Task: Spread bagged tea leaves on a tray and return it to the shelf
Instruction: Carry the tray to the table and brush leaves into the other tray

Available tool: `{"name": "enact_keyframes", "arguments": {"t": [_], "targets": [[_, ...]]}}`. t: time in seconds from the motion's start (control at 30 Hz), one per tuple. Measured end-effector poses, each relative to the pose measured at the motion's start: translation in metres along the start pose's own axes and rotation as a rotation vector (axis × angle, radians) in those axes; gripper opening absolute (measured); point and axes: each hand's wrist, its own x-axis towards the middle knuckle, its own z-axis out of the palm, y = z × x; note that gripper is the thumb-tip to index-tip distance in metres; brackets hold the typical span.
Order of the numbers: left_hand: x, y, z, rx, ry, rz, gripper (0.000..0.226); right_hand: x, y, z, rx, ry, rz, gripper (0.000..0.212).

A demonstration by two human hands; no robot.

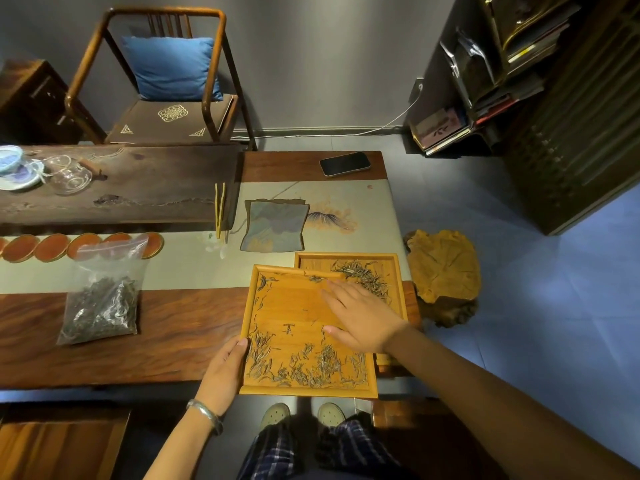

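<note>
A square bamboo tray (294,306) lies at the table's near edge with pale tea leaves (311,365) gathered along its near side and a few scattered near its far rim. My left hand (223,370) grips the tray's left rim, thumb on top. My right hand (360,317) lies flat, fingers straight, over the tray's right part. A second bamboo tray (394,268) sits partly under the first at the far right, holding a pile of leaves (363,275). A clear zip bag of dark tea leaves (102,299) rests on the table to the left.
A dark shelf unit (571,116) stands at the right on the floor, with a burl wood stool (445,275) beside the table. On the table are a phone (344,163), a folded cloth (273,225), tongs (219,209), orange coasters (52,247) and glassware (69,174). A chair (166,81) stands behind.
</note>
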Motion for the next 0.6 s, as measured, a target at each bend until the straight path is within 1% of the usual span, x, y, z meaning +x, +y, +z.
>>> {"name": "enact_keyframes", "arguments": {"t": [0.13, 0.3, 0.43, 0.6], "targets": [[0.001, -0.002, 0.001, -0.010, -0.010, 0.014, 0.030, 0.024, -0.029, -0.006, 0.038, 0.011, -0.094, 0.071], [0.003, -0.001, 0.003, -0.086, -0.005, 0.012, 0.026, 0.049, -0.051, -0.009, 0.081, -0.001, -0.077, 0.072], [0.003, -0.004, 0.003, -0.146, -0.005, 0.020, 0.027, 0.059, -0.068, -0.007, 0.077, -0.028, -0.139, 0.071], [0.002, -0.004, 0.002, -0.124, 0.003, 0.028, 0.026, 0.053, -0.069, 0.001, 0.037, -0.040, -0.178, 0.069]]}}
